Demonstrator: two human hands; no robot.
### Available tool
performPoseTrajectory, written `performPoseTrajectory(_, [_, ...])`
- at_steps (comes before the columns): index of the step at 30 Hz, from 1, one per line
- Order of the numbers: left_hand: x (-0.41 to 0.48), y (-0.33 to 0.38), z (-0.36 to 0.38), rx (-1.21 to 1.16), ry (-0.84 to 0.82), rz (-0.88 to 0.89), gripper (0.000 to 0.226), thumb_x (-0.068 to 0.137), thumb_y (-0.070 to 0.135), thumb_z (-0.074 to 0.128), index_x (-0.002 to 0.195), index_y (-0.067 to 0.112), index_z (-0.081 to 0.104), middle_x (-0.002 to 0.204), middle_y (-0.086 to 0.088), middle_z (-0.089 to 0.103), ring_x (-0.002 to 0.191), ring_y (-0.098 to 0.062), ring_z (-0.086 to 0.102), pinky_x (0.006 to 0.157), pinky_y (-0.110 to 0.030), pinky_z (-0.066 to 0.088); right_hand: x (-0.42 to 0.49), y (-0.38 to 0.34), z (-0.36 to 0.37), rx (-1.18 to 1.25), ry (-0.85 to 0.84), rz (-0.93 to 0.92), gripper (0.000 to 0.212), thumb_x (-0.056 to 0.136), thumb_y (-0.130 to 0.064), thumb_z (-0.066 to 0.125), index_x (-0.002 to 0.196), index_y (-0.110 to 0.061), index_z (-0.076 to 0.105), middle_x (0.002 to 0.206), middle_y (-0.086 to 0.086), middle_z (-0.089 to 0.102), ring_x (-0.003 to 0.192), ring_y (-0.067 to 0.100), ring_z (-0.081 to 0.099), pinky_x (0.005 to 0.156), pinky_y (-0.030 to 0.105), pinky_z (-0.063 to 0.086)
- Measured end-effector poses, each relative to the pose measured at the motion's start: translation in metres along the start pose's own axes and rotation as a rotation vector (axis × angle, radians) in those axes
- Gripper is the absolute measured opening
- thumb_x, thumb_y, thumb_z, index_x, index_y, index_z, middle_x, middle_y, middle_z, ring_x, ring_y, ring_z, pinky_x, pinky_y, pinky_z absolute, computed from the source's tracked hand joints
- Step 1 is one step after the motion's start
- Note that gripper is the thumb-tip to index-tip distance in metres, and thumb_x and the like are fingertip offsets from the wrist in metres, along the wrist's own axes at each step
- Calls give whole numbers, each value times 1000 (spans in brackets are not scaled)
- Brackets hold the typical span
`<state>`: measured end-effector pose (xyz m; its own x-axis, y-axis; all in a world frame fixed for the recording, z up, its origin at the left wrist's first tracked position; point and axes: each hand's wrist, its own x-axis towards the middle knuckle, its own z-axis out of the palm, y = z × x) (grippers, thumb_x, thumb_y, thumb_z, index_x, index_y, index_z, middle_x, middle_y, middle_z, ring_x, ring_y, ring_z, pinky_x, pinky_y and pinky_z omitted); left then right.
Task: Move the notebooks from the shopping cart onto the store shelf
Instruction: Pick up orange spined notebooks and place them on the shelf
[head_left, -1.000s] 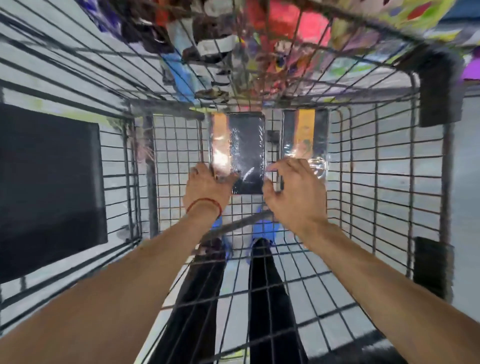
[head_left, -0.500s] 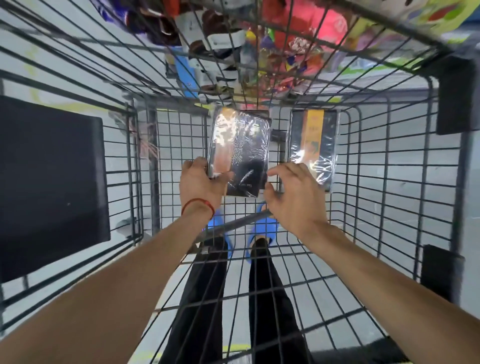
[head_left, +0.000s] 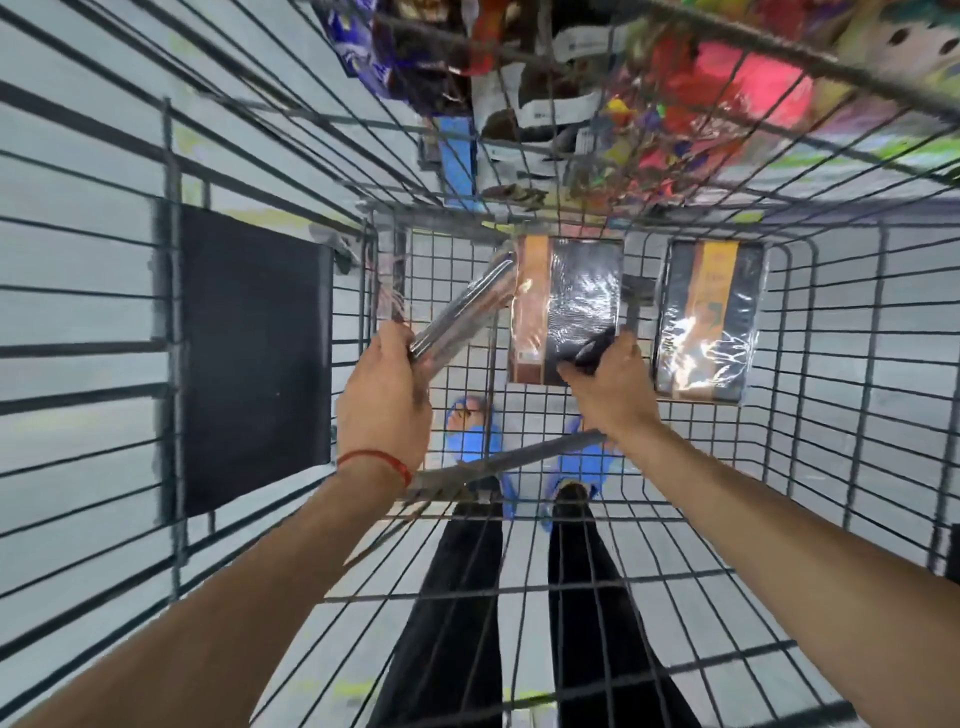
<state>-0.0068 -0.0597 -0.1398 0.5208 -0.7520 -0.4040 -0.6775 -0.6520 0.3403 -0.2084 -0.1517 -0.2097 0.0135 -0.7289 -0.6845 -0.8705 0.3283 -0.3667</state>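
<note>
I look down into a wire shopping cart (head_left: 810, 332). My left hand (head_left: 384, 395) grips a shrink-wrapped black notebook (head_left: 462, 312), lifted and turned edge-on above the cart floor. My right hand (head_left: 608, 384) pinches the near corner of a second black notebook with an orange band (head_left: 566, 306), which lies flat on the cart floor. A third wrapped notebook (head_left: 709, 322) of the same kind lies to the right of it, untouched.
A black panel (head_left: 254, 358) hangs on the cart's left wall. Shelves with colourful packaged goods (head_left: 649, 93) show beyond the cart's far end. My legs and blue shoes (head_left: 472, 436) are visible through the mesh below.
My left hand lifted its notebook off the stack and swung it left, edge-on. A notebook beneath came into view, and my right hand moved onto its near corner.
</note>
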Motion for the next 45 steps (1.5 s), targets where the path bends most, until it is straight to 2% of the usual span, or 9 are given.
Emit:
performPoseTrajectory(5, [7,-22,4,-28,-34,-8,13,99,22,49,107,24,39,107,1,61,86,-29,59,70,-46,51,9,-8,23,19,163,115,76,78,-43,82,130,-7,39,127,15,53,116,34,56,89,43,50])
performPoseTrajectory(13, [14,-26,8,-47,-66,10,21,101,24,46,121,20,43,116,-2,59,93,-29,59,76,-44,51,5,-4,23,82,283,143,56,72,-33,89,110,-12,54,100,5,70,94,28,67,80,44,57])
performPoseTrajectory(17, [15,-24,8,-52,-66,30,29,101,24,47,128,16,43,116,-5,61,95,-26,60,77,-41,50,-4,-5,27,219,315,173,52,73,-21,88,107,-10,50,86,-2,65,80,20,65,77,38,56])
performPoseTrajectory(23, [10,-13,3,-77,-93,13,34,101,22,46,133,11,42,117,-11,63,95,-32,62,80,-46,53,-31,-5,16,384,294,171,52,81,-15,82,111,-18,40,97,2,63,87,23,64,85,37,55])
performPoseTrajectory(27, [-6,7,-16,-100,-94,4,34,102,22,45,133,9,42,110,-15,64,91,-35,62,76,-44,51,-59,-1,-17,427,266,167,49,81,-15,81,123,-8,56,86,-7,63,86,18,62,85,31,52])
performPoseTrajectory(31, [-32,37,-40,-134,-80,21,33,101,20,43,133,10,42,103,-14,64,75,-28,54,70,-36,44,-100,6,-64,465,253,92,27,85,-14,77,107,-11,62,80,-8,64,74,14,60,76,31,52])
performPoseTrajectory(34, [-58,60,-53,-217,-14,54,32,99,19,46,131,13,46,107,-14,66,89,-34,62,75,-37,46,-134,17,-101,514,287,44,22,87,-13,76,103,-15,60,83,-8,64,76,9,61,77,28,48])
performPoseTrajectory(39, [-111,110,-70,-324,75,31,33,97,22,50,129,15,49,103,-14,68,92,-36,63,80,-40,51,-184,43,-156,614,333,3,49,87,-22,77,129,-11,55,110,2,71,102,20,67,97,39,52])
performPoseTrajectory(45, [-187,192,-82,-403,202,111,28,101,19,51,123,1,55,95,3,50,93,-18,48,78,-28,36,-243,108,-223,679,432,-103,17,90,-14,70,102,-17,58,84,-7,65,75,10,58,74,31,44])
